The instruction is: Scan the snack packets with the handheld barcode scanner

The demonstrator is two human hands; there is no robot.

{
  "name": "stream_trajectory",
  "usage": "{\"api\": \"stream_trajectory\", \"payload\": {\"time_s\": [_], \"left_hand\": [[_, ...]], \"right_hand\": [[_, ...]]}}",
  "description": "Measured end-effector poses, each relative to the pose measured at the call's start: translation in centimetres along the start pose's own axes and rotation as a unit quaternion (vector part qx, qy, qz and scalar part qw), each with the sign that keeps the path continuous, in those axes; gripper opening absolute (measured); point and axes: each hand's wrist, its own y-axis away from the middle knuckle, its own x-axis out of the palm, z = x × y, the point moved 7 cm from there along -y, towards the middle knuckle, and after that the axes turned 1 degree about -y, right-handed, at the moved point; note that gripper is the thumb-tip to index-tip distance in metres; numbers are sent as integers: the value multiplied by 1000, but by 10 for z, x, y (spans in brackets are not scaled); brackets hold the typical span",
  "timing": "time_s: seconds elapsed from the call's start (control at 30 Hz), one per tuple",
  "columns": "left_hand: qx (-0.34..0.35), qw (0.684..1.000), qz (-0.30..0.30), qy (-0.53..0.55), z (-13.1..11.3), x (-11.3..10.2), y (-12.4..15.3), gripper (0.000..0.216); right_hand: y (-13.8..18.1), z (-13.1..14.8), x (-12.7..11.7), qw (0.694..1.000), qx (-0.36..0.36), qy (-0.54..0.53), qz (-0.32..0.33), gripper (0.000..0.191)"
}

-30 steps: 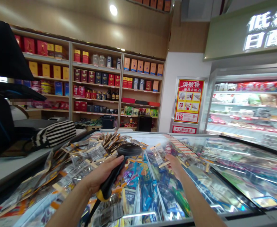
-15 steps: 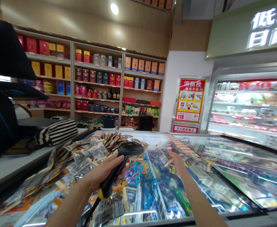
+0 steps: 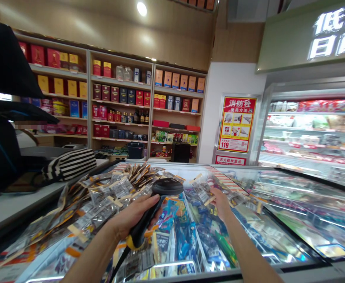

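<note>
My left hand [image 3: 138, 215] is wrapped round the handle of a black and yellow barcode scanner [image 3: 168, 186], its head toward the right and a cable trailing down from the grip. To the right, my right hand [image 3: 221, 204] pinches a clear snack packet [image 3: 202, 191] with a pale strip along its edge. Past that hand more packets [image 3: 239, 197] lie on the freezer glass. A large heap of similar clear packets [image 3: 113, 190] with orange and brown parts spreads over the glass on the left. Under the glass, coloured bags [image 3: 182, 239] sit in the chest freezer [image 3: 225, 275].
At left a counter [image 3: 1, 212] carries a black-and-white striped bag [image 3: 70, 165] beside a dark monitor [image 3: 4, 63]. Shelves of boxed goods [image 3: 121, 96] line the back wall. A lit refrigerated display [image 3: 311, 129] and a red poster [image 3: 237, 124] stand at right.
My left hand and the scanner have moved slightly right, toward the packet in my right hand. The right hand has hardly moved and still holds the packet.
</note>
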Motion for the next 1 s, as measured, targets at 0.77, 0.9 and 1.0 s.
{"api": "stream_trajectory", "payload": {"time_s": [0.77, 0.9, 1.0], "left_hand": [[7, 999, -23, 42, -1, 14, -38, 33], [4, 998, -2, 62, 1, 21, -35, 32], [6, 997, 22, 69, 4, 25, -35, 32]], "right_hand": [[-3, 1, -9, 997, -46, 35, -57, 56], [-1, 3, -7, 996, -55, 44, -63, 55], [1, 4, -5, 995, -58, 59, -59, 51]]}}
